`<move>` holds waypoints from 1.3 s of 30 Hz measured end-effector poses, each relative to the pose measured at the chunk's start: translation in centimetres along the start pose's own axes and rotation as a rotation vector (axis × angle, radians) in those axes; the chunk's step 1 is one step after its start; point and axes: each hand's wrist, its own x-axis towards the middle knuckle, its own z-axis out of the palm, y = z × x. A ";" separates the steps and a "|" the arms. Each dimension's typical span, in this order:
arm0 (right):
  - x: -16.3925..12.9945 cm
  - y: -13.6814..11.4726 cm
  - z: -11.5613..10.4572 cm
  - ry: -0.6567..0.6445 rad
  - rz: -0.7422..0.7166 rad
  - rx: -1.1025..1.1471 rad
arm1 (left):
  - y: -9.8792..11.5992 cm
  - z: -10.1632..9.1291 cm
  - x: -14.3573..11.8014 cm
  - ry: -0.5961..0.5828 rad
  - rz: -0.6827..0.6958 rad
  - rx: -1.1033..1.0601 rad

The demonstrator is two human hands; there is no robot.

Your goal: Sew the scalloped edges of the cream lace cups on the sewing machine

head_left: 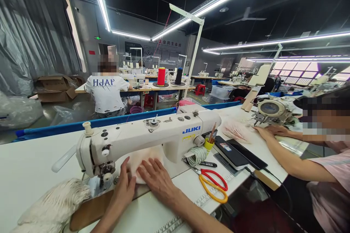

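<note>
A white JUKI sewing machine stands on the white table in front of me. Under its arm lies a pale pink piece of fabric. My left hand rests flat on the table by the needle and presser foot, fingers touching the fabric's left edge. My right hand presses flat on the fabric just right of it. A fluffy cream fabric bundle hangs off the table's left front, past the needle.
Red-handled and yellow-handled scissors, a coil of white cord, a yellow cup of tools and dark tablets lie to the right. A co-worker's hands work at the neighbouring machine. Another person sits farther back.
</note>
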 end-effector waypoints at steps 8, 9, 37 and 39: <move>3.3 4.1 1.8 0.010 0.066 0.007 | 1.8 1.1 3.1 -0.040 0.321 0.498; 3.5 4.4 2.1 0.011 0.077 0.011 | 2.1 1.2 3.6 -0.073 0.359 0.541; 4.7 6.1 2.1 0.119 0.060 0.107 | 3.2 -13.3 -10.4 0.464 0.237 0.772; 3.6 3.6 0.6 0.259 -0.045 0.067 | 3.5 -16.8 -9.1 0.403 -0.059 0.933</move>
